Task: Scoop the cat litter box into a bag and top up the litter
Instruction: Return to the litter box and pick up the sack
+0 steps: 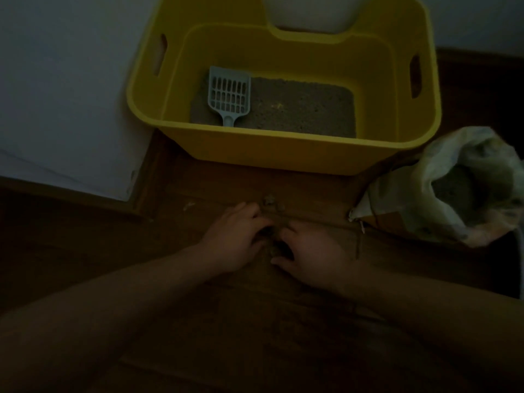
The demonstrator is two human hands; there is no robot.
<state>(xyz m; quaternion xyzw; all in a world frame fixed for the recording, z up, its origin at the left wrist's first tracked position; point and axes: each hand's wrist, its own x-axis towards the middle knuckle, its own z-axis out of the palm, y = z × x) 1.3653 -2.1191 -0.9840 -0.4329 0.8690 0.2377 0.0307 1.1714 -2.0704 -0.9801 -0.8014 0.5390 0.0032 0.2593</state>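
Note:
A yellow litter box (283, 154) stands on the wooden floor against the wall, with a shallow layer of grey litter (306, 109) in it. A pale blue slotted scoop (229, 95) lies in its left part, handle toward me. Both hands are low on the floor in front of the box. My left hand (235, 239) rests palm down, its fingers touching spilled litter clumps (273, 251). My right hand (312, 251) faces it, fingers and thumb curled round those clumps. More spilled bits (269, 201) lie just beyond the fingers. The light is dim.
An open litter bag (465, 188) with grey litter inside stands on the floor at the right, next to the box. A white panel or wall (71, 95) fills the left side. Small crumbs (189, 205) lie on the floorboards left of the hands.

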